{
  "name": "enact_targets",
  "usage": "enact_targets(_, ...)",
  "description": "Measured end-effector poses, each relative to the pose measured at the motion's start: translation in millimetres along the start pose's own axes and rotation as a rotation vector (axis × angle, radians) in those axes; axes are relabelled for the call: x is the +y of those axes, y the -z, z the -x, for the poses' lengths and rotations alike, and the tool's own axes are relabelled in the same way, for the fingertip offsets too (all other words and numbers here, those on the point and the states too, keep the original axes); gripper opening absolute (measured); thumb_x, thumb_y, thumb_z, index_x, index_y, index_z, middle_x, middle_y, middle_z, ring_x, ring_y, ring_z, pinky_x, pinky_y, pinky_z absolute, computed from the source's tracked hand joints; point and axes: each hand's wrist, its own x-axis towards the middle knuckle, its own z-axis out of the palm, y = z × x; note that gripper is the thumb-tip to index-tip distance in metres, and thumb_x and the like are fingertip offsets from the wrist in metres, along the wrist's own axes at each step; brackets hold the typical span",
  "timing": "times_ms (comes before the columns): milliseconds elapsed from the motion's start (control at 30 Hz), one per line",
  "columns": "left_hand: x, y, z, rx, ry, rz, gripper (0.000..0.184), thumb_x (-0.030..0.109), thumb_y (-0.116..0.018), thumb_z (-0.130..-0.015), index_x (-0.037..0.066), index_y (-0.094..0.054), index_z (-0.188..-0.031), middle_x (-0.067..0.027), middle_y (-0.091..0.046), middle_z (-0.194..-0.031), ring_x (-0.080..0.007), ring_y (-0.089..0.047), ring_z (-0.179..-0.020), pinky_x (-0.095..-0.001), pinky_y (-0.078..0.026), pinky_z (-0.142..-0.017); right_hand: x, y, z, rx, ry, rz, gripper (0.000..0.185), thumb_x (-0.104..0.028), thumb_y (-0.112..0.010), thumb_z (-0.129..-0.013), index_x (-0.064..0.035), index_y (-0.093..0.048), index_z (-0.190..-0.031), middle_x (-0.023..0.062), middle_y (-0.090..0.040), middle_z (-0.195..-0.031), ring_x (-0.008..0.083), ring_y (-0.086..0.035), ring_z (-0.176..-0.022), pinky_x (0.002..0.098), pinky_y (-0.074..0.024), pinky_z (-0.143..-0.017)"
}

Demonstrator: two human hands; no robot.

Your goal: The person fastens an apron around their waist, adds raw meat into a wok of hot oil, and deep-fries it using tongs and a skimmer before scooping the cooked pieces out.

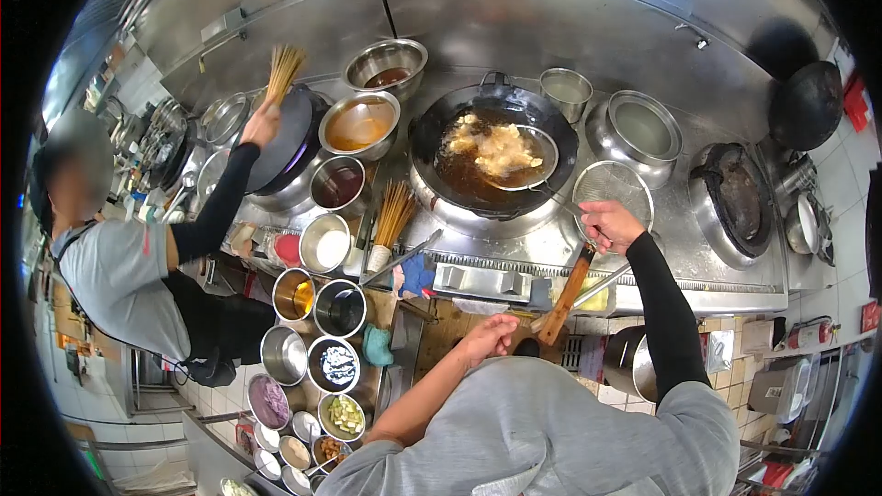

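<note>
My right hand (611,226) is closed round the thin metal handle of a skimmer (557,165). The skimmer's round head dips into the dark wok (432,174), under pale golden pieces of frying food (501,149) in bubbling brown oil. Just below that hand lies a wooden handle (567,294), beside a round mesh strainer (614,186) at the stove's front. My left hand (490,338) hangs before my body, fingers curled in, with nothing visible in it.
At left a co-worker's hand holds a bamboo brush (280,73) over another wok (280,142). A second bamboo brush (393,211) stands near bowls of sauce (358,124). Several metal pots of ingredients (344,415) line my left side. A lidless pot (634,129) and another burner (732,207) are at right.
</note>
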Motion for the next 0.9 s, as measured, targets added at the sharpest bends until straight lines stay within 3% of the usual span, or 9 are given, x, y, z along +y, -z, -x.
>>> enact_targets(167,-5.6,5.2,-3.6,0.004,-0.01,0.024,0.024,0.024,-0.059,-0.102,0.009,-0.061,-0.121,0.0011,-0.056,-0.073,-0.0082,-0.052,-0.057,-0.0248,-0.049,-0.056,-5.4,-19.8,-33.5,-0.036,-0.054,-0.133,0.056,-0.005,-0.054,-0.095,0.0001,-0.035,-0.147,0.0025,-0.052,-0.066,0.0091,-0.038,-0.04,0.03,-0.0381,-0.041)
enact_targets(300,-5.7,8.4,0.1,0.036,-0.012,0.053,0.024,0.023,-0.06,-0.101,0.008,-0.061,-0.121,0.0018,-0.054,-0.071,-0.0081,-0.05,-0.057,-0.025,-0.049,-0.056,6.0,-36.0,-76.4,-0.028,-0.015,-0.308,0.053,-0.005,-0.056,-0.095,-0.0037,-0.037,-0.145,0.0043,-0.052,-0.066,0.0121,-0.036,-0.039,0.0327,-0.0381,-0.043)
enact_targets(500,-1.5,8.9,9.2,0.063,-0.039,0.045,0.025,0.023,-0.061,-0.1,0.008,-0.062,-0.12,0.0027,-0.053,-0.072,-0.0072,-0.049,-0.058,-0.025,-0.049,-0.057,30.1,-64.7,-98.1,0.044,0.155,-0.249,0.057,-0.008,-0.058,-0.095,0.0027,-0.036,-0.147,0.0059,-0.053,-0.063,0.0147,-0.042,-0.04,0.0351,-0.0433,-0.043)
enact_targets(767,-6.1,11.6,7.9,0.045,-0.013,0.013,0.023,0.019,-0.061,-0.099,0.009,-0.063,-0.119,0.0023,-0.053,-0.073,-0.0083,-0.05,-0.06,-0.0267,-0.05,-0.059,43.9,-65.4,-69.4,0.103,0.261,-0.148,0.059,-0.009,-0.057,-0.096,0.0052,-0.035,-0.149,0.0043,-0.053,-0.062,0.0145,-0.048,-0.041,0.032,-0.0431,-0.039)
enact_targets(900,-12.3,9.7,-3.2,0.034,0.019,-0.013,0.023,0.018,-0.061,-0.099,0.008,-0.063,-0.12,0.0017,-0.053,-0.074,-0.009,-0.048,-0.06,-0.0277,-0.049,-0.06,47.4,-58.4,-31.8,0.123,0.26,-0.125,0.057,-0.01,-0.057,-0.097,0.0039,-0.037,-0.148,0.0034,-0.052,-0.062,0.0136,-0.045,-0.038,0.0304,-0.0425,-0.039)
